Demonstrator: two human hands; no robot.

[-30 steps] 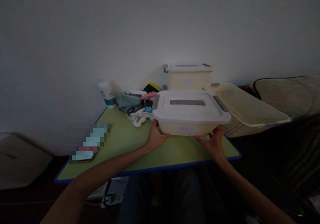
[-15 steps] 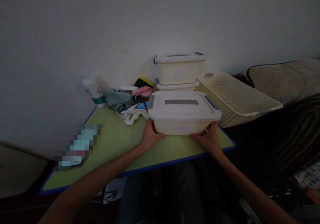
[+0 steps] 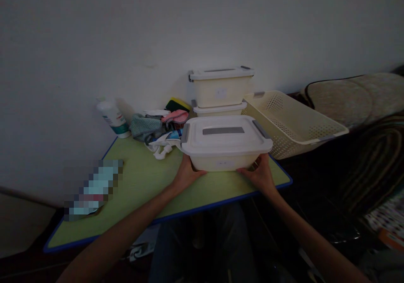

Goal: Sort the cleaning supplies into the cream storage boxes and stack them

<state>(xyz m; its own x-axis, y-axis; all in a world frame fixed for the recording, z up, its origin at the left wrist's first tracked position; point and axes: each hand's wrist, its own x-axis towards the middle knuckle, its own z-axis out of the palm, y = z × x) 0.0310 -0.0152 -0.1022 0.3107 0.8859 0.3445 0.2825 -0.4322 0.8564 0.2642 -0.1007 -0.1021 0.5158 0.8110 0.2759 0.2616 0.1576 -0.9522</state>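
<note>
A cream lidded storage box (image 3: 225,146) with grey side latches and a grey strip on its white lid sits on the green table (image 3: 151,182). My left hand (image 3: 186,174) grips its left end low down, thumb along the front bottom edge. At the right end, my right hand (image 3: 259,174) holds it in the same way. The fingers of both hands are partly hidden behind the box. Behind it stand two more boxes of the same kind, the upper box (image 3: 222,87) stacked on the lower box (image 3: 219,109).
Left of the boxes lies a heap of cloths (image 3: 147,127) with a yellow-green sponge (image 3: 177,104) and a white spray bottle (image 3: 112,117). A pixelated flat object (image 3: 94,190) lies at the table's left. To the right is a perforated cream basket (image 3: 296,127), near a beige cushion (image 3: 356,93).
The whole view has shifted slightly, so everything appears a little further left. Both hands keep their hold on the front box, which shows no clear movement on the table.
</note>
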